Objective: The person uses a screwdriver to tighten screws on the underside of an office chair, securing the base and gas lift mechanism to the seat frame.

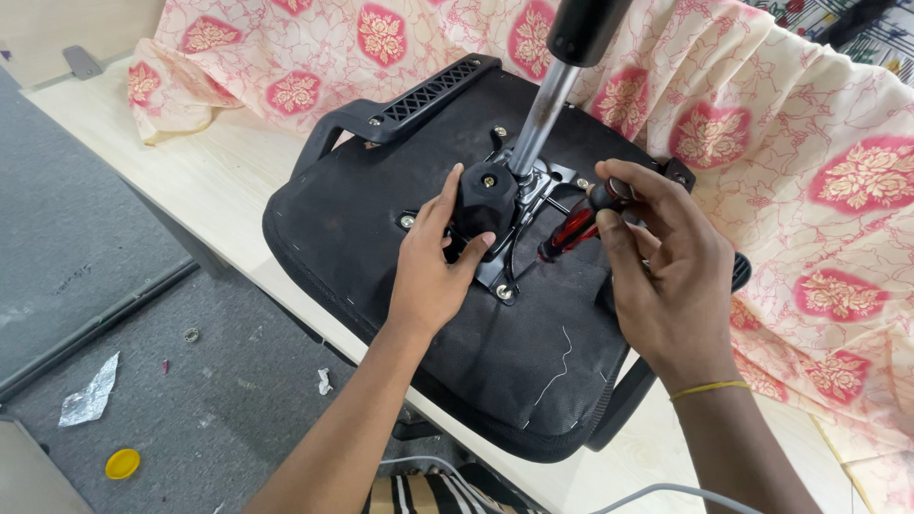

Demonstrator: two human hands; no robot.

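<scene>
Left hand (433, 266) grips the black faceted plastic knob (484, 198) on the upturned black fabric chair seat (495, 352), lying on the pale wooden table (219, 181). Right hand (666, 276) clasps the red-and-black-handled screwdriver (569, 231) at the metal mechanism plate (533, 190). Recommendation: steady the knob, keep the tool square.

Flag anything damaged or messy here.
A loose white thread trails across the black underside of the seat. Litter lies on the grey floor: crumpled foil, a yellow cap and small scraps. Nothing odd at the left hand or right hand.
</scene>
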